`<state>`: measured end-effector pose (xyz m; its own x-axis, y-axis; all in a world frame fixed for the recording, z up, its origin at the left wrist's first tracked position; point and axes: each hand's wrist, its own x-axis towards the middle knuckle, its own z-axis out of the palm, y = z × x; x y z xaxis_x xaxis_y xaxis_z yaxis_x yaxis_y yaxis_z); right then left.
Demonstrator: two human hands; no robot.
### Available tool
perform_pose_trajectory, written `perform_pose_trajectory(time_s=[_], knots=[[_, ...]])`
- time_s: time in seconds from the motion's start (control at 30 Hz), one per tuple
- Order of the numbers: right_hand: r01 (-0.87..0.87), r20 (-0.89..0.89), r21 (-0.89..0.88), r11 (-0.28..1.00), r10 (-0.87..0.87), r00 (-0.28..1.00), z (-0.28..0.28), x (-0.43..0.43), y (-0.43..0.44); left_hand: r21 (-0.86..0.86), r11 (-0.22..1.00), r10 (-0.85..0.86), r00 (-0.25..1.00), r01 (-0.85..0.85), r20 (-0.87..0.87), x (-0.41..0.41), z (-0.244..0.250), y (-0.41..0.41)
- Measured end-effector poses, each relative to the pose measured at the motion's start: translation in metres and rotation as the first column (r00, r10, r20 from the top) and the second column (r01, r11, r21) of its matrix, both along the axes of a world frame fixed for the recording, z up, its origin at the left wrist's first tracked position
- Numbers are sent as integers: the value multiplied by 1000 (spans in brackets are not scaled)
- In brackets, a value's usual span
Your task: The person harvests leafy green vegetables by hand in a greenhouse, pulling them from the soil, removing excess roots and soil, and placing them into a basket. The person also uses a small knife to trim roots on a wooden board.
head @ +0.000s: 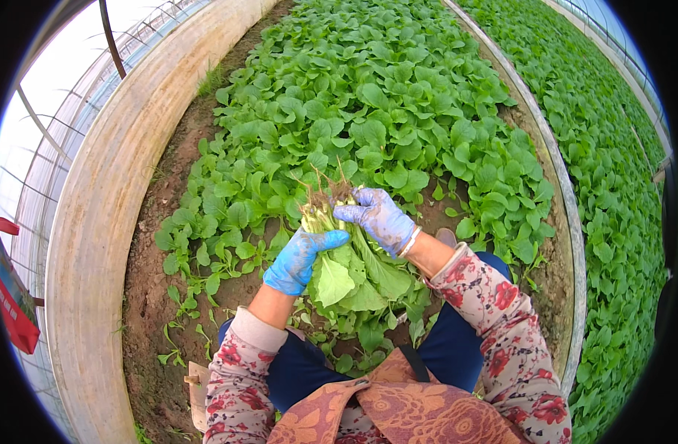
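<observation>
My left hand [301,260], in a blue disposable glove, grips a bunch of uprooted leafy greens [366,277] around the stems. The thin brown roots [322,191] point away from me, and the broad leaves hang towards my lap. My right hand [375,217], in a soil-stained lilac glove, has its thumb and fingers closed at the root end of the same bunch, beside the left thumb. Some fingertips are hidden behind the stems.
Dense rooted greens [372,100] fill the bed ahead. A pale low wall [100,183] runs along the left, a narrow curb [561,161] along the right, with more greens beyond. A red bag [17,311] hangs far left. A wooden piece [198,388] is beside my left sleeve.
</observation>
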<state>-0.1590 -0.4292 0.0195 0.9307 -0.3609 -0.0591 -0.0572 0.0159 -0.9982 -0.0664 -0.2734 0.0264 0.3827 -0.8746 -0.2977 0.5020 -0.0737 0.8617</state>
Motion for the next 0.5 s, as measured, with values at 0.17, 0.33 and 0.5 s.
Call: perform_pose_trajectory(time_s=[0.17,0.33,0.5], knots=[[68,115,31,997,-71,991,-2,-1,7,-37,999,6,1000,-7,-9,-2,-4,-3],[19,215,122,992,-45,976,-6,-1,5,-62,998,-2,1000,0,-27,-9,-4,-9],[-31,97,52,998,26,995,4,0,2,-41,999,5,999,-4,37,-15,-5,-11]])
